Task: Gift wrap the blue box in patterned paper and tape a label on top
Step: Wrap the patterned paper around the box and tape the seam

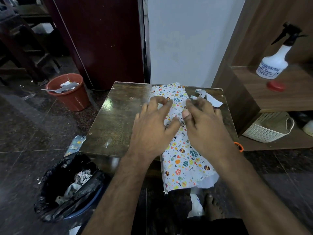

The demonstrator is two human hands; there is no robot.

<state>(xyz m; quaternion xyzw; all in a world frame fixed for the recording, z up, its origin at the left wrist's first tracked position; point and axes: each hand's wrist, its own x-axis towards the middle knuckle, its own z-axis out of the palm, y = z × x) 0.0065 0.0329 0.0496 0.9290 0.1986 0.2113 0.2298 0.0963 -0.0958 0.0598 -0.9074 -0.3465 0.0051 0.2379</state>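
Note:
The patterned paper (pixel 183 160), white with coloured eggs and hearts, lies wrapped lengthwise over the box on the small dark table (pixel 116 119); its near end hangs over the table's front edge. The blue box itself is hidden under the paper. My left hand (pixel 152 124) rests on the paper's left side, fingers bent, fingertips and thumb pressing the paper. My right hand (pixel 205 122) presses on the right side, thumb on the middle seam. A small white paper slip (pixel 214 100) lies at the table's back right corner, beside a scrap (pixel 199 91).
A red bucket (pixel 71 97) with rubbish stands on the floor at the back left. A black-lined bin (pixel 67 185) sits front left. A wooden shelf on the right holds a spray bottle (pixel 274 61), a red lid (pixel 276 86) and a white basket (pixel 269 128). An orange handle (pixel 239 146) peeks out behind my right wrist.

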